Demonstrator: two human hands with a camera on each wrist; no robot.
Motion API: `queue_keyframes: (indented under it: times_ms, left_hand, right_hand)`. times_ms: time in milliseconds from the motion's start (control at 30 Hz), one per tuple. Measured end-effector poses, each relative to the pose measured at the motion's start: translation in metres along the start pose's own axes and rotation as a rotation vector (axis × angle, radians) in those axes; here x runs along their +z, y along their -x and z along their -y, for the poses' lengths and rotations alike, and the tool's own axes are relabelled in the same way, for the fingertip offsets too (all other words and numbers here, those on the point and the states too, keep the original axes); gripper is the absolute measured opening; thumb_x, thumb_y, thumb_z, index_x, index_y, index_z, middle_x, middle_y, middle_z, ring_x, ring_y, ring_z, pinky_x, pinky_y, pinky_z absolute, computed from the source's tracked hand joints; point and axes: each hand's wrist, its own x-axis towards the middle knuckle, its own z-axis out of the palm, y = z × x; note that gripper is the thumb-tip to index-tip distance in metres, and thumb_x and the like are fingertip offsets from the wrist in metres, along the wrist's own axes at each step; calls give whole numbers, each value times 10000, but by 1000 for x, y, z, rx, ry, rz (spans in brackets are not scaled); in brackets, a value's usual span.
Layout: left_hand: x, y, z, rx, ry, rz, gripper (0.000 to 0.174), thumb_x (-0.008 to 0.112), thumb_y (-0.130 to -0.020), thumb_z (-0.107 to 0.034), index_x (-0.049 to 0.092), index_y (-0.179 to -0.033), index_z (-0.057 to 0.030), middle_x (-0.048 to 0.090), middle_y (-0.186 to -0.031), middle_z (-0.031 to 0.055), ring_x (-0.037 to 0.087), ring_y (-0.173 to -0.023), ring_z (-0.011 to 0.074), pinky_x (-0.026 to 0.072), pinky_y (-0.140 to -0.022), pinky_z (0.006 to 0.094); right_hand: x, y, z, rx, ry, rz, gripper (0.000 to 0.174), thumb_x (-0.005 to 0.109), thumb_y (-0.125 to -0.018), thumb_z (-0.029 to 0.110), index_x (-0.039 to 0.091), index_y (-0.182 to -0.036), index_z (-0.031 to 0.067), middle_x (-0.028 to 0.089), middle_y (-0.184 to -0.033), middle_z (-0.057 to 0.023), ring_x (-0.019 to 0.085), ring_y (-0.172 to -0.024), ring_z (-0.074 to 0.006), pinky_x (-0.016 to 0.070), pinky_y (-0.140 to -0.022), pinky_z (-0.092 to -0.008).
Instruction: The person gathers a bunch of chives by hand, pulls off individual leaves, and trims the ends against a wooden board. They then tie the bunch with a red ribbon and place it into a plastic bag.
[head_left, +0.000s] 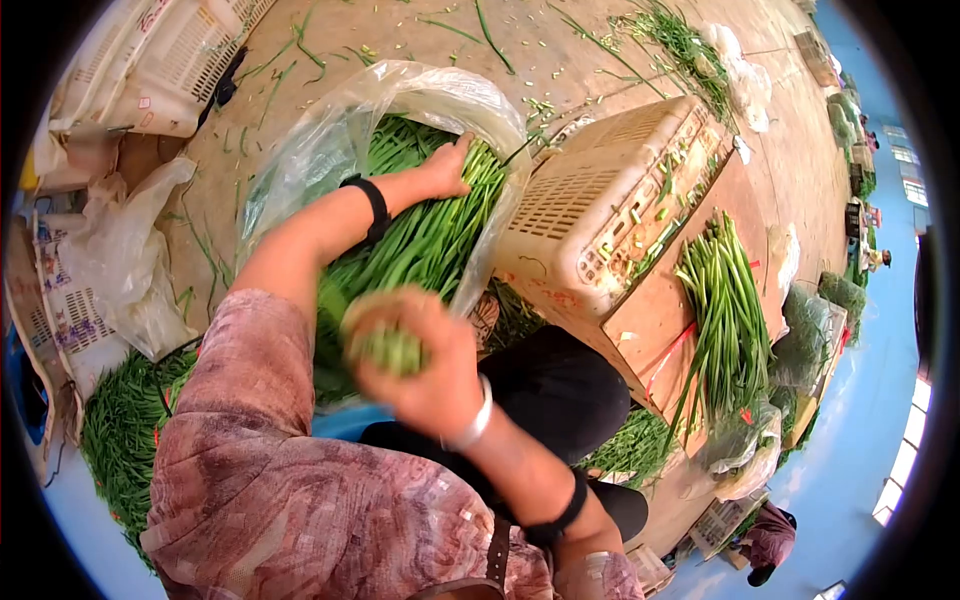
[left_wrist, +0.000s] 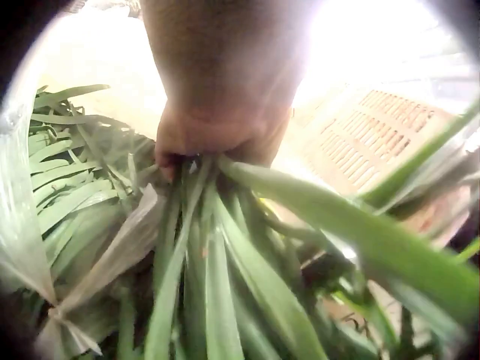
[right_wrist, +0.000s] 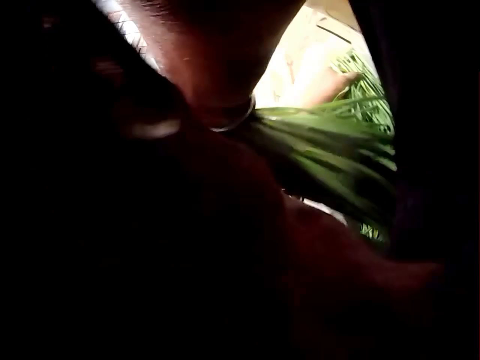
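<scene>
A clear plastic bag stands in front of me, filled with long green garlic chives. My left hand reaches inside it, near the bag's right side. In the left wrist view, that hand curls round a bunch of flat chive leaves, which fan out below it. My right hand, blurred, grips a bunch of chives close to my body, its cut ends facing up. Much of the right wrist view is dark; leaves spread rightward there.
A yellowed plastic crate stands right of the bag. Beyond it, another chive bunch lies on a brown board. Crates stand at upper left, above a loose plastic bag. Chive scraps litter the floor.
</scene>
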Motion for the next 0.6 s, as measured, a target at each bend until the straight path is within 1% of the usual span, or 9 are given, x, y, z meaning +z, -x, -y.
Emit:
queue_keyframes:
  times_ms: [67,133,200,267,333,400,467,533,600]
  left_hand:
    - [2,1,7,2,-71,-77,988,759,-560,-197,192,-1331,49,546,-941,307,533,-907,442,449,-825,422]
    - [-6,5,6,-70,-50,-54,1027,788,-573,-290,187,-1341,34,482,-1071,328,490,-1007,443,414,-892,430]
    - [-31,20,-20,-198,-198,-51,1046,781,-594,-388,179,-1351,12,448,-1134,323,460,-1074,434,393,-930,433]
    - [-49,39,-45,-218,-352,-175,912,737,-647,-448,300,-1325,-21,455,-1174,267,451,-1114,396,376,-957,424]
    - [-58,67,-57,297,-215,-306,687,679,-730,-430,447,-1248,-44,463,-1218,203,446,-1144,348,374,-962,411]
    - [-55,105,-80,396,232,194,545,626,-781,-421,529,-1179,-61,490,-1226,164,449,-1161,289,373,-958,410]
    - [-18,134,-70,311,259,606,525,600,-799,-425,532,-1172,-62,533,-1175,163,491,-1110,268,401,-919,403]
    - [17,158,-40,267,364,805,453,578,-818,-389,559,-1126,-57,590,-1047,160,553,-979,305,437,-839,403]
    - [37,175,17,509,-39,494,373,510,-849,-400,618,-1038,-98,631,-923,156,597,-879,304,449,-757,411]
  right_hand:
    - [-12,19,31,-61,-341,233,132,672,-669,69,608,-784,58,626,-833,-81,595,-833,-275,449,-787,-362]
    - [-22,27,30,18,-528,355,145,689,-646,41,602,-762,36,631,-833,-91,599,-826,-227,448,-787,-331]
    - [-23,35,13,250,-567,192,139,686,-646,23,600,-756,21,629,-820,-93,597,-795,-178,462,-748,-296]
    - [-31,36,9,244,-428,75,135,640,-645,-10,587,-767,15,615,-835,-73,581,-791,-132,463,-722,-263]
    - [-40,38,11,200,-371,12,133,647,-659,-20,589,-776,8,615,-836,-71,581,-780,-124,465,-714,-254]
    - [-43,44,10,177,-434,-40,135,654,-673,-33,589,-787,2,614,-841,-71,584,-776,-121,468,-712,-249]
    - [-51,52,15,143,-450,-93,129,658,-692,-31,589,-795,2,627,-850,-80,588,-782,-126,472,-717,-256]
    - [-67,63,30,109,-428,-209,127,664,-698,-16,592,-801,3,627,-841,-75,591,-773,-131,466,-746,-254]
    - [-96,84,38,161,-461,-338,168,688,-698,15,575,-823,12,614,-827,-80,597,-761,-174,474,-807,-329]
